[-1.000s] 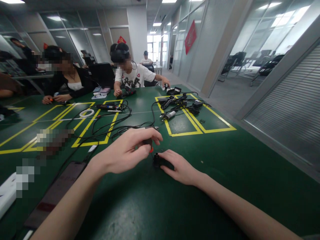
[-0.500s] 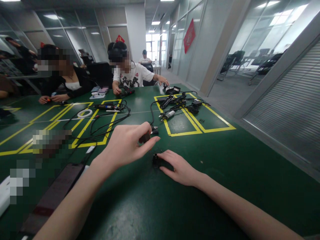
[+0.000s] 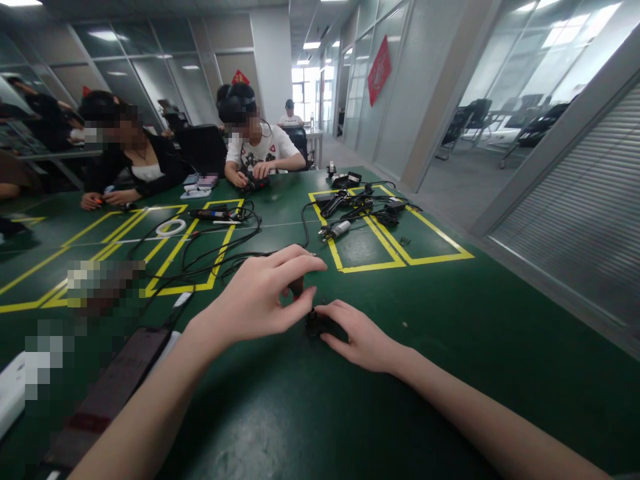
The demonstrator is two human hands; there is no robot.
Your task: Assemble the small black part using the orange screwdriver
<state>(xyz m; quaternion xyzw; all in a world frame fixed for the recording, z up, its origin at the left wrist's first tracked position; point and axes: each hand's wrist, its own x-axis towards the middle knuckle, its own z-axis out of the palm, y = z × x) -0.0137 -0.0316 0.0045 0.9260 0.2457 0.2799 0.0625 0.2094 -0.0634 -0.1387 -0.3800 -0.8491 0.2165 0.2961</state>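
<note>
My left hand point(image 3: 273, 290) hovers above the green table, thumb and index finger apart at the tips. A small dark object with a reddish edge point(image 3: 296, 287) shows within its curled grip; its kind I cannot make out. Resting on the table, my right hand point(image 3: 357, 335) has its thumb and fingers around a small black part point(image 3: 313, 323) with a round upright top. The left thumb tip is just above that part. Whether it touches the part, I cannot tell.
Black cables, a silver cylinder point(image 3: 340, 230) and dark parts lie by the yellow-taped frames. A spring point(image 3: 405, 241) lies to the right. At left are a white ring point(image 3: 171, 228) and a phone point(image 3: 117, 373) with a cable. Two people work across the table point(image 3: 450, 320).
My left hand has moved slightly right and down, its index finger straightening toward the black part. My right hand stays put. The person opposite has drawn an arm back from the far parts.
</note>
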